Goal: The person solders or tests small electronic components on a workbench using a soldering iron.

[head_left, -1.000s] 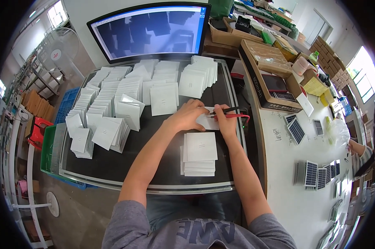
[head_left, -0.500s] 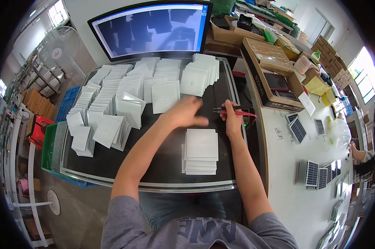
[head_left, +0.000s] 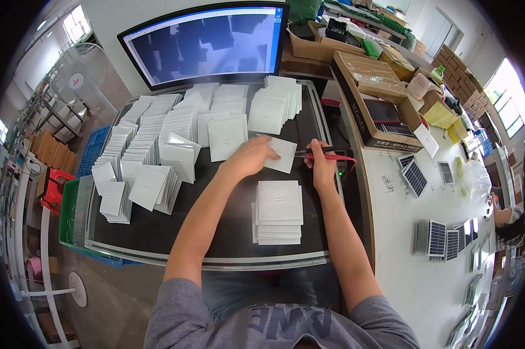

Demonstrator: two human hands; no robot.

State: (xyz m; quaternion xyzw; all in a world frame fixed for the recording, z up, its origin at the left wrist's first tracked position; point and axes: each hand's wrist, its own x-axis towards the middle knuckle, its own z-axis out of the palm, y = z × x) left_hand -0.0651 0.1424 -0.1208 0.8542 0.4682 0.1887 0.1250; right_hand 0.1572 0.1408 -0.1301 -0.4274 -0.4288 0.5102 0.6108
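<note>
A panel stack (head_left: 279,200) lies near on the surface (head_left: 230,238). Beyond it, the left hand (head_left: 252,157) holds in its fingers a square white panel (head_left: 284,154), far edge slanting nearer rightward; the right hand (head_left: 323,166) grips probes (head_left: 338,157). Panel rows (head_left: 143,136) stand left, before a monitor (head_left: 207,43).

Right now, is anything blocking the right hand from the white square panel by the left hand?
Nothing visible blocks it; only the red and black probes held in the right hand point toward the white square panel.
</note>
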